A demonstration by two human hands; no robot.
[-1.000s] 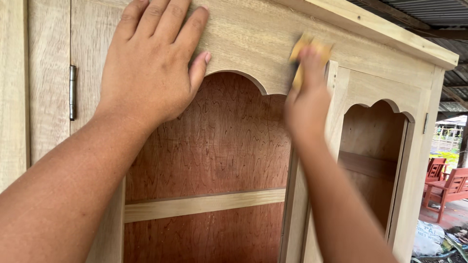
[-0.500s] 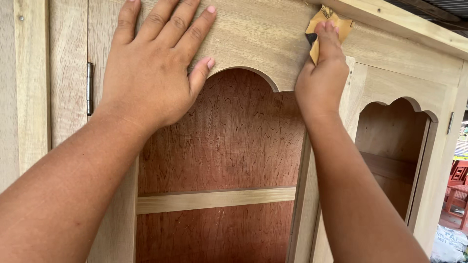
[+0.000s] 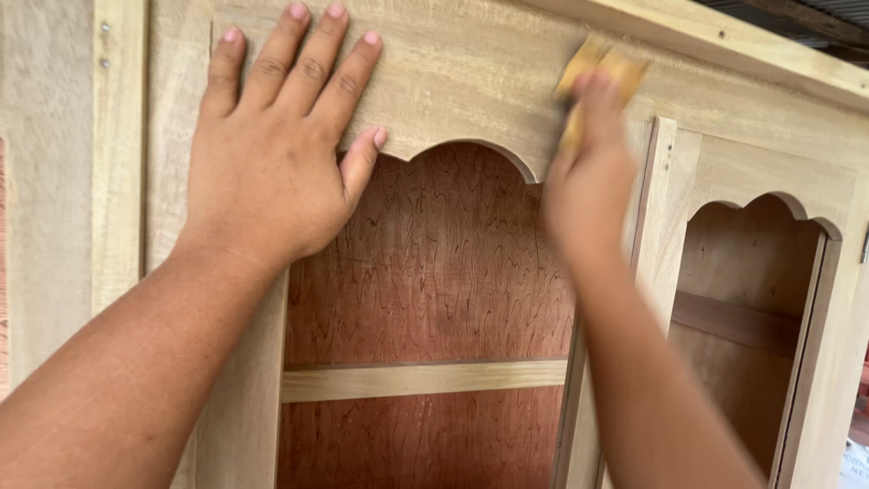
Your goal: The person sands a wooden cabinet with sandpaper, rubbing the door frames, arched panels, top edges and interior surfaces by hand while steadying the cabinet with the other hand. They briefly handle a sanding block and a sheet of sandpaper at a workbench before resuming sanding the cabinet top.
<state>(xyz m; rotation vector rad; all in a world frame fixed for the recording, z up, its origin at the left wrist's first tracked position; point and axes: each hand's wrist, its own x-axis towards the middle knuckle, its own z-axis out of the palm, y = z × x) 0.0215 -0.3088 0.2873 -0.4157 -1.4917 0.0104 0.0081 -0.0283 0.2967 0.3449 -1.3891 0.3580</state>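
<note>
My left hand (image 3: 272,154) lies flat with fingers spread on the top rail of a bare wooden cabinet door (image 3: 471,81), just left of its arched opening. My right hand (image 3: 588,172) is blurred and presses a folded yellow-brown sheet of sandpaper (image 3: 602,77) against the same rail, near the door's upper right corner. Behind the arch shows a reddish plywood back panel (image 3: 444,263) with a pale horizontal rail (image 3: 416,380) across it.
A second arched door (image 3: 769,299) stands to the right, with a shelf visible inside. A pale top moulding (image 3: 724,36) runs along the cabinet's upper edge. A narrow wooden stile (image 3: 118,163) sits at the left.
My right hand with the sandpaper has slid up and then back down along the top rail. The view shifted slightly leftward; my left hand stayed pressed in place.
</note>
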